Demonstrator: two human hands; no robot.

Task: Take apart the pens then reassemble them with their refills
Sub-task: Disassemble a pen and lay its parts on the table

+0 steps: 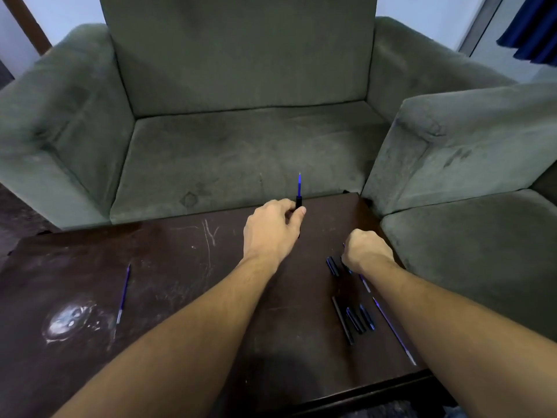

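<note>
My left hand [272, 229] is closed around a black pen barrel [298, 202], held upright over the far edge of the dark wooden table [187, 267], with a blue refill [299, 184] sticking up out of it. My right hand [364, 251] is curled into a fist on the table's right side, on top of some pen parts; what its fingers grip is hidden. A black cap piece [332, 266] lies just left of that hand. Several black pen parts [352, 319] lie nearer me, beside a long blue refill [391, 327]. Another blue refill [123, 294] lies alone at the left.
A green armchair [241, 140] stands right behind the table, and a second green seat [470, 182] flanks the table's right edge. A whitish stain [67, 321] marks the table's left part. The table's near edge [361, 393] runs below my right forearm.
</note>
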